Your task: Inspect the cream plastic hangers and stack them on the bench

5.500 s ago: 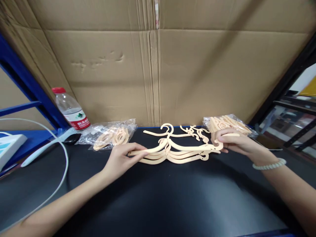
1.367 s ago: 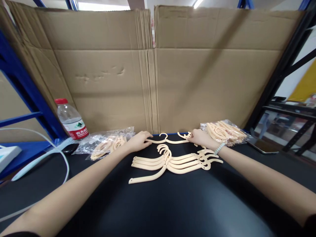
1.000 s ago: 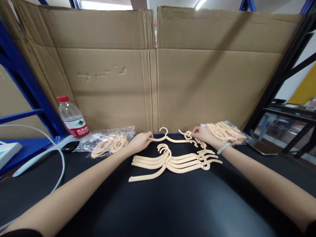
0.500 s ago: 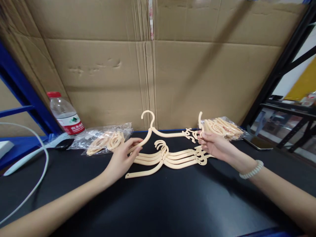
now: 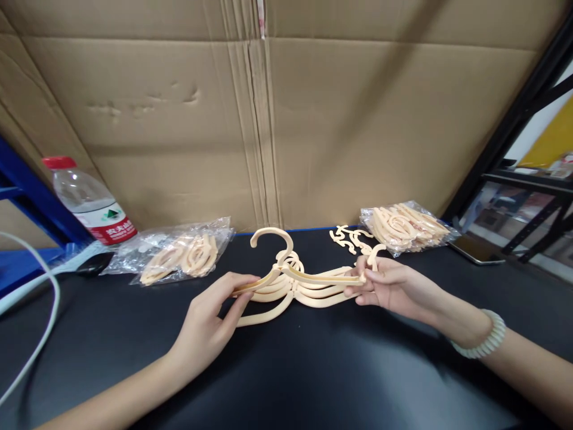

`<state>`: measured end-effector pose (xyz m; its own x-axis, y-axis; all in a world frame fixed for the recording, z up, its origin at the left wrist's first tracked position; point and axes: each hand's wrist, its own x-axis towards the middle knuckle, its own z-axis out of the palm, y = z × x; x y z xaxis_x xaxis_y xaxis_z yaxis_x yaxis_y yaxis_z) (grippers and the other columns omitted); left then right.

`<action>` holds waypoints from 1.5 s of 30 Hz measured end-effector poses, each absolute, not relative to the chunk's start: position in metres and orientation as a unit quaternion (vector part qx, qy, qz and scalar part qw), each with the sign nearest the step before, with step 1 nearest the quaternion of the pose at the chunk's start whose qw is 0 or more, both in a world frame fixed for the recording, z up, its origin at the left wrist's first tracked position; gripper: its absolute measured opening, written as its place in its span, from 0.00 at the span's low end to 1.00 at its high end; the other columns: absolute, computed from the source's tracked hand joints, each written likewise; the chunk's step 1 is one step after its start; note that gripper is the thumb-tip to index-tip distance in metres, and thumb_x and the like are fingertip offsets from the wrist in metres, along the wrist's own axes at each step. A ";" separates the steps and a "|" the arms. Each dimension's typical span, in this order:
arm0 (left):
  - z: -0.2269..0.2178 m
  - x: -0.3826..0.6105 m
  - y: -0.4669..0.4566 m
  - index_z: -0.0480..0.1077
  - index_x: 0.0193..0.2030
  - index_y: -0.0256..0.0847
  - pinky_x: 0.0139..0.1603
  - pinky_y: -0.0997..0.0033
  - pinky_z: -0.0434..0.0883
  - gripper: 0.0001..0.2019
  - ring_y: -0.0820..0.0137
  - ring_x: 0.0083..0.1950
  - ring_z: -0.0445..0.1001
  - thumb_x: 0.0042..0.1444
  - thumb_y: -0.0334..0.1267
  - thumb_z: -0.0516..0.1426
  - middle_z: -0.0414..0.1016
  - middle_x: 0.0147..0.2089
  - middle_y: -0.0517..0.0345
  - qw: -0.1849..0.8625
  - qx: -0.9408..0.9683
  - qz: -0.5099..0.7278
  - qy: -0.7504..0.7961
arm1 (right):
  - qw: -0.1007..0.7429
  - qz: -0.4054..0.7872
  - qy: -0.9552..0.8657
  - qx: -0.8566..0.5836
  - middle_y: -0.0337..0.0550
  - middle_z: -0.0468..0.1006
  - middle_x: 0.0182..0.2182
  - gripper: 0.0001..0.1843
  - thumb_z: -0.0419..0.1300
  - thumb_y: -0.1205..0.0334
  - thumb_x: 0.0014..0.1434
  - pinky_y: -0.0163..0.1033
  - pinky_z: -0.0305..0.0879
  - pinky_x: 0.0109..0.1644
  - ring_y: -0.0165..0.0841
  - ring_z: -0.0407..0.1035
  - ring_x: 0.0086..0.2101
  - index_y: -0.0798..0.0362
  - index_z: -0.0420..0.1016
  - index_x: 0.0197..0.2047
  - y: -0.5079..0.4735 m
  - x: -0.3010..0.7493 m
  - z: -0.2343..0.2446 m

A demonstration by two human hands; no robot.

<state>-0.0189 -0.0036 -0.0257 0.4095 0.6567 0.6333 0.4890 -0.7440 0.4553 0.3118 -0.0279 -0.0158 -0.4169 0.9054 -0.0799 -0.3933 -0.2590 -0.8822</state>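
A cream plastic clothes hanger (image 5: 319,278) is held up in front of me, its hook upward. My left hand (image 5: 213,313) pinches its left arm between thumb and fingers. At the other end, my right hand (image 5: 385,282) grips a small curved cream piece (image 5: 375,255) against the tip of the hanger's right arm. The fingers partly hide where the piece and the arm meet. Behind and below lies a row of several similar hangers (image 5: 293,294) on the black table (image 5: 286,364), partly covered by the held one.
Loose small curved pieces (image 5: 350,239) lie at the back, beside a clear bag of hanger parts (image 5: 405,228). Another bag of parts (image 5: 181,254) and a red-capped bottle (image 5: 92,203) are at left. A phone (image 5: 477,249) lies right; a white cable (image 5: 52,310) curves at far left.
My left hand has brought the hanger nearer and lower, over the row. My right hand's small piece has come from apart to the end of the hanger's right arm. The view has shifted.
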 end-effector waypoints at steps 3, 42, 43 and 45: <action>-0.026 -0.019 -0.003 0.70 0.47 0.44 0.40 0.74 0.73 0.08 0.68 0.40 0.77 0.64 0.33 0.53 0.77 0.42 0.59 0.098 0.834 0.419 0.345 | 0.442 0.735 -0.402 -0.321 0.42 0.77 0.34 0.10 0.69 0.62 0.53 0.39 0.72 0.44 0.36 0.77 0.38 0.53 0.71 0.32 -0.030 0.311 -0.015; -0.018 -0.014 -0.041 0.65 0.37 0.44 0.32 0.67 0.68 0.07 0.65 0.32 0.71 0.64 0.35 0.48 0.70 0.35 0.58 -0.038 0.911 0.224 0.344 | 0.331 0.450 -0.691 -0.459 0.44 0.79 0.25 0.10 0.71 0.53 0.47 0.35 0.66 0.23 0.32 0.70 0.23 0.48 0.83 0.31 -0.016 0.397 0.023; -0.019 -0.013 -0.042 0.66 0.37 0.44 0.33 0.65 0.68 0.08 0.64 0.33 0.71 0.65 0.34 0.47 0.70 0.35 0.57 -0.053 0.916 0.211 0.337 | 0.309 0.434 -0.711 -0.459 0.44 0.79 0.27 0.11 0.70 0.52 0.48 0.35 0.66 0.23 0.31 0.70 0.23 0.49 0.83 0.32 -0.015 0.399 0.023; -0.020 -0.012 -0.042 0.66 0.36 0.42 0.34 0.65 0.68 0.11 0.63 0.35 0.70 0.65 0.32 0.45 0.70 0.35 0.55 -0.060 0.920 0.184 0.340 | 0.246 0.399 -0.755 -0.458 0.45 0.80 0.30 0.12 0.68 0.51 0.52 0.34 0.66 0.25 0.30 0.69 0.24 0.51 0.84 0.35 -0.013 0.397 0.023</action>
<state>-0.0125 -0.0423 -0.0204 0.7010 0.6036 0.3797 0.6477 -0.7618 0.0151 0.3975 -0.0133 0.0234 -0.4585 0.8887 0.0055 0.4958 0.2609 -0.8283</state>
